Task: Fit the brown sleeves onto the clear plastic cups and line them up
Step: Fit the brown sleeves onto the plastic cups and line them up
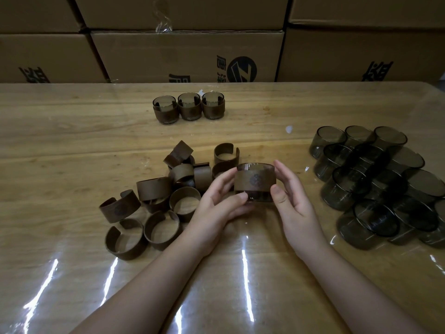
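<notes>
Beyond the grip on the counter (72,145) stand three finished cups (189,107); bare cups (375,186) lie right, loose sleeves (154,201) left. Left hand (216,208) and right hand (296,208) pinch the held cup (255,182), sleeve apparently seated. Next: join the row.

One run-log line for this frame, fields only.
step: sleeve fitting | left hand: holds cup with sleeve | right hand: holds it too | finished row: three | loose sleeves: left | bare cups: right
</notes>
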A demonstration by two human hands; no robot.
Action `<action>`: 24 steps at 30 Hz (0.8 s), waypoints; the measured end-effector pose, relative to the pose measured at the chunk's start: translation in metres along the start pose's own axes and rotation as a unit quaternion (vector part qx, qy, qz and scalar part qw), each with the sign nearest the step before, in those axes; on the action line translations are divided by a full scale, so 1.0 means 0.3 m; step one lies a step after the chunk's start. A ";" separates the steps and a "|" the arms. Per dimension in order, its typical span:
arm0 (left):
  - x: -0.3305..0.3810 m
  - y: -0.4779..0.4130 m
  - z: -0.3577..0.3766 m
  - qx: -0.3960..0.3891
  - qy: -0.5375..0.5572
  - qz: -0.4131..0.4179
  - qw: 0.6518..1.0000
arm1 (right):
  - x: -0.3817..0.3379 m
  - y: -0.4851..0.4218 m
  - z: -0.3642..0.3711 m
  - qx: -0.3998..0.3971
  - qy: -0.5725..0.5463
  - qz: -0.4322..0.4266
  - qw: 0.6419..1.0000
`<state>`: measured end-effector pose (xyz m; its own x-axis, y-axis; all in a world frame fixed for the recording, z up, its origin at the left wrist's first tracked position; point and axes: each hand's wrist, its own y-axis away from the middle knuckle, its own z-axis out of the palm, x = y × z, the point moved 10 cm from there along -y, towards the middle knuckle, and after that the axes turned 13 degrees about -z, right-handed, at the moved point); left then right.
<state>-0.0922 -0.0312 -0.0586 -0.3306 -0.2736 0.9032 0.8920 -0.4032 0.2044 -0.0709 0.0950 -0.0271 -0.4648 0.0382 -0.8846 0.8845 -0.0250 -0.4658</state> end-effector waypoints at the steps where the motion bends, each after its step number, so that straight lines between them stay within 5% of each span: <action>1: -0.001 -0.001 -0.001 0.000 0.002 -0.002 1.000 | 0.009 0.001 -0.003 0.004 -0.006 0.007 1.000; 24: 0.007 -0.005 -0.002 -0.011 -0.026 0.032 0.999 | 0.013 0.014 0.020 -0.038 -0.020 0.004 0.999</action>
<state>-0.0944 -0.0319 -0.0572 -0.2566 -0.2545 0.9324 0.9037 -0.4052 0.1381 -0.0692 0.0889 -0.0326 -0.4583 -0.0027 -0.8888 0.8876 0.0504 -0.4578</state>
